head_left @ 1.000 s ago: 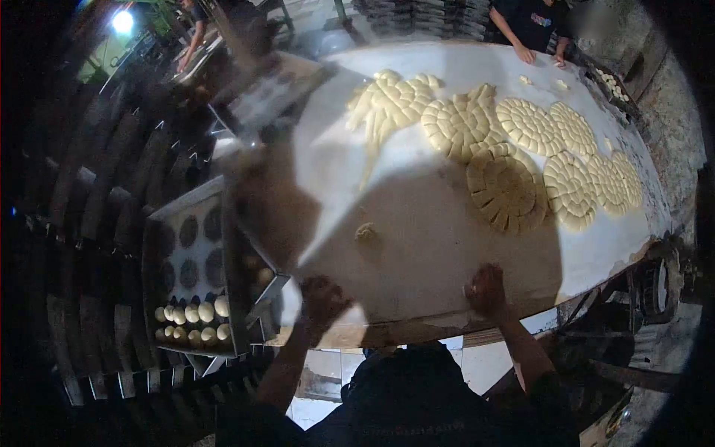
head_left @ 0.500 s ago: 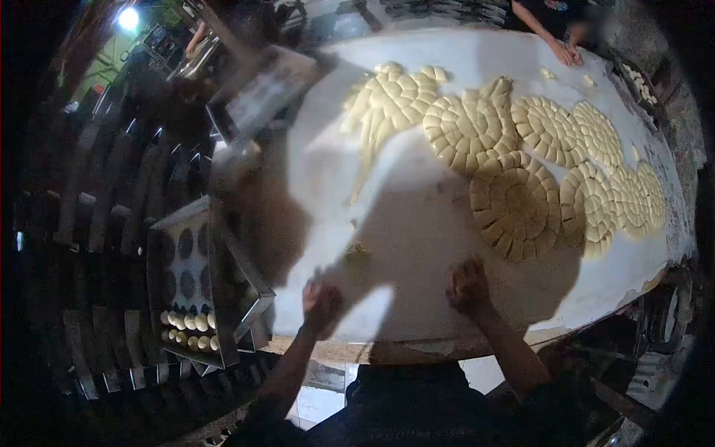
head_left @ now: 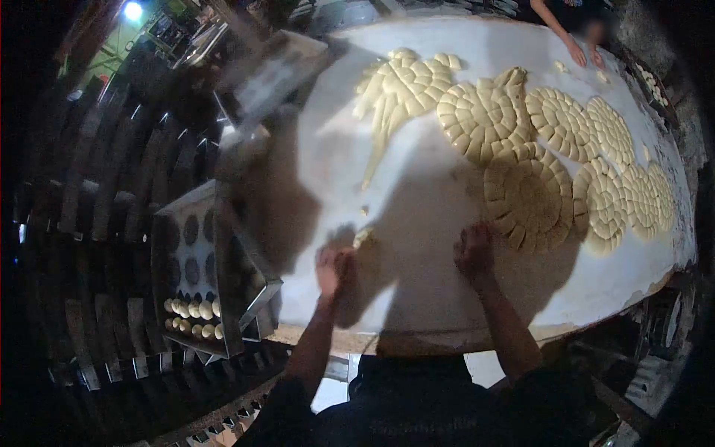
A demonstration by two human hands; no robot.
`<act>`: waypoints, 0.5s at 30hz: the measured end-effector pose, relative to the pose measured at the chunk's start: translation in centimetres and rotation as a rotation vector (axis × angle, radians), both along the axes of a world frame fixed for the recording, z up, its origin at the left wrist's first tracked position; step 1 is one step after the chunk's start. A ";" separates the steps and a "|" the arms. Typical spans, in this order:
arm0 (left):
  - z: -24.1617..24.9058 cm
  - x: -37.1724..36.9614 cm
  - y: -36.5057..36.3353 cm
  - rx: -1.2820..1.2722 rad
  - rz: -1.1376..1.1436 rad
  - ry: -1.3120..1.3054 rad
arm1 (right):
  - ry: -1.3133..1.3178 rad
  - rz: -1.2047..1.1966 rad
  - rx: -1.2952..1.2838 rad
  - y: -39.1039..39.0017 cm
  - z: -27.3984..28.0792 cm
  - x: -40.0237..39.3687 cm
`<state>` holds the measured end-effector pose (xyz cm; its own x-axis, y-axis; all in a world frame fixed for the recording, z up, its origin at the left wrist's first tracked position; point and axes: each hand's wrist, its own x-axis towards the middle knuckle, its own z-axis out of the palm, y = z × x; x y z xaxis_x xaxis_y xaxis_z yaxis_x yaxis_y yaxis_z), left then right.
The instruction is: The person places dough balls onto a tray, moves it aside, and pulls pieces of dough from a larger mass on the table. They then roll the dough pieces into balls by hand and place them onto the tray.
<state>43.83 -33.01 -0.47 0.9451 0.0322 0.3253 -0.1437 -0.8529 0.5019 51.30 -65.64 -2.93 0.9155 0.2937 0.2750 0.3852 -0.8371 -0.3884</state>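
My left hand [head_left: 335, 270] is curled low over the white tabletop [head_left: 417, 313], beside a small piece of dough [head_left: 363, 238]. To the right, my right hand [head_left: 475, 252] is also curled against the surface, just short of a large round of cut dough [head_left: 529, 197]. The fingers of both hands are bent and dim, and whatever lies under them is hidden. Ahead of my left hand, a tapering strip of dough [head_left: 378, 153] trails from a loosely spread mass of cut dough pieces [head_left: 406, 86].
Several more scored dough rounds [head_left: 599, 201] cover the right side. At the far right edge, a co-worker's hands [head_left: 577, 54] are near small dough bits [head_left: 561, 67]. On my left stands a metal tray [head_left: 199, 253] with rows of dough balls [head_left: 195, 308], by dark racks [head_left: 97, 246].
Both my hands have slid forward over the tabletop, away from my body, staying curled. The view has shifted slightly. The co-worker's hands have moved apart.
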 end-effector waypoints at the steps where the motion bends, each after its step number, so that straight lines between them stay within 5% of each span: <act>1: -4.1 -0.1 -0.2 0.002 0.088 0.101 | 0.050 -0.051 0.049 1.7 0.6 -0.6; 2: -8.0 0.4 -0.4 0.004 0.175 0.187 | 0.085 -0.101 0.098 2.8 1.1 -0.8; 4: -7.1 -2.8 -4.2 -0.249 0.061 0.002 | 0.042 -0.024 0.082 2.7 -0.8 -3.8; 6: -3.1 -6.3 -4.6 0.023 -0.056 -0.072 | -0.001 0.047 0.057 1.5 -1.3 -6.7; 10: 1.1 -12.0 -2.3 0.071 -0.039 0.149 | 0.329 0.037 0.375 2.4 0.1 -10.3; 12: 4.2 -12.2 -1.3 -0.637 -0.068 0.433 | 0.648 0.216 0.555 6.6 2.2 -12.7; 15: 6.5 -13.3 -0.6 -0.829 -0.257 0.330 | 0.769 0.267 0.707 15.8 4.4 -17.8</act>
<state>30.49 -33.61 6.05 0.9960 -0.0887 0.0053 -0.0199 -0.1651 0.9861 33.48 -49.81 1.43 0.8451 0.5097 -0.1616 -0.0320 -0.2536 -0.9668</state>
